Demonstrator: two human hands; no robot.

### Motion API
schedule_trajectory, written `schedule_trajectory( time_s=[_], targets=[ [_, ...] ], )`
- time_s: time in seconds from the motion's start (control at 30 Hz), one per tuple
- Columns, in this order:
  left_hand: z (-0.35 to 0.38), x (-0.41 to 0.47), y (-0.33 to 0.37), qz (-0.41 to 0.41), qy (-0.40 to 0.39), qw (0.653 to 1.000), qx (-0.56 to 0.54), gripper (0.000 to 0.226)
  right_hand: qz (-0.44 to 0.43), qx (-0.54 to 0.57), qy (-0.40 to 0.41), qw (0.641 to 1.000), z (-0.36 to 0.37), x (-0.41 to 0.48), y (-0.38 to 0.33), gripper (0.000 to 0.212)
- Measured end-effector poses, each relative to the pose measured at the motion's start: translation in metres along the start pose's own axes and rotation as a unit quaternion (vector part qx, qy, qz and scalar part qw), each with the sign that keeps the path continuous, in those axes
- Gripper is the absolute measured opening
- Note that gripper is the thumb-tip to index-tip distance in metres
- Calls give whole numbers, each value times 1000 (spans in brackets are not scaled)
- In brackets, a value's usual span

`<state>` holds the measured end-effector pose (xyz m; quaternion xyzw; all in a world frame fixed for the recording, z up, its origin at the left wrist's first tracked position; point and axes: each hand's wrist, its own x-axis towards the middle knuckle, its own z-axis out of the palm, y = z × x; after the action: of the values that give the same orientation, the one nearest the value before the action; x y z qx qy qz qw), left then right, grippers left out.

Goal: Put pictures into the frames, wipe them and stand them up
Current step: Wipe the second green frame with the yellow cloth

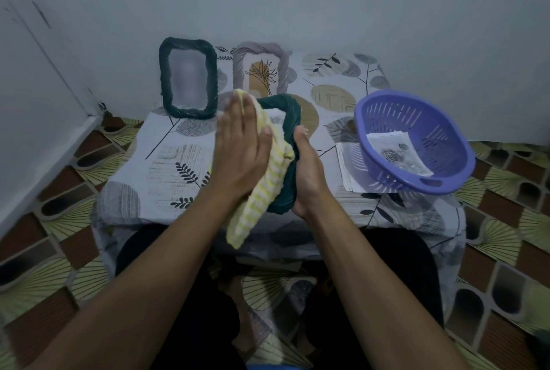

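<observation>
Green frame at back (188, 81): stood upright on the table (166, 158), beyond and left of the grip, with a blurred picture in it.
Lilac frame (262, 69): stood upright beside it, straight beyond the grip; whether a picture is seen in it or the tablecloth through it cannot be told.
Left hand (241, 146): laid flat with straight fingers, nothing clasped, and pressed on the cloth.
Cloth (262, 188): yellow-and-white, spread between the left palm and the face of the held frame, its tail hung below the grip.
Held frame (290, 119): dark green, raised on edge above the near side of the table and tilted; its face is largely covered by the cloth.
Right hand (309, 173): closed on the held frame's right edge, the thumb laid along the rim; the fingers behind are hidden.
Sheets (346, 167): laid flat right of the grip, partly under the basket.
Basket (395, 113): purple, tipped, right of the grip, with pictures (398, 152) inside.
Step in hand: wiping is judged to be under way on the third frame.
Next move: the cloth is to be lifted clear, and the held frame set upright beyond the grip, near the other two; the right-hand hold should be kept until the frame rests steady.
</observation>
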<state>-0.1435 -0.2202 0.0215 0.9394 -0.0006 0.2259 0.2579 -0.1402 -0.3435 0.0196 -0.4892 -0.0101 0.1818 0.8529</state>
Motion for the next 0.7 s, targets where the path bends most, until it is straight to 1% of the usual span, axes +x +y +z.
schedule_trajectory(
  time_s=[0.07,0.1,0.17,0.23,0.3,0.37,0.47,0.6,0.67,0.7],
  targets=[
    [5,-13,11,71,-26,996,-37,69,7,1,4,1000,4,2,-6,53],
    [10,-22,15,102,-41,992,-55,67,0,1,16,1000,4,3,-10,50],
    [16,-39,17,146,-68,985,-64,64,-30,-33,53,998,-3,8,-20,36],
    [20,-55,9,187,-88,977,-44,62,-41,-47,74,995,-9,8,-28,38],
    [24,-65,-5,214,-86,973,4,61,-41,-48,84,994,-14,8,-32,41],
    [27,-67,-16,180,-69,981,30,62,-48,-56,87,993,-15,8,-32,40],
    [25,-55,-25,72,-31,997,-3,64,-54,-65,61,995,-12,6,-31,44],
    [13,-26,-32,20,30,998,-42,65,-40,-136,30,989,-14,-1,-25,49],
    [3,-8,-33,-32,44,995,-82,64,-16,-165,0,986,-15,-6,-20,51],
    [-4,-1,-33,-45,42,994,-91,63,-1,-176,-12,984,-14,-8,-18,50]
  ],
)
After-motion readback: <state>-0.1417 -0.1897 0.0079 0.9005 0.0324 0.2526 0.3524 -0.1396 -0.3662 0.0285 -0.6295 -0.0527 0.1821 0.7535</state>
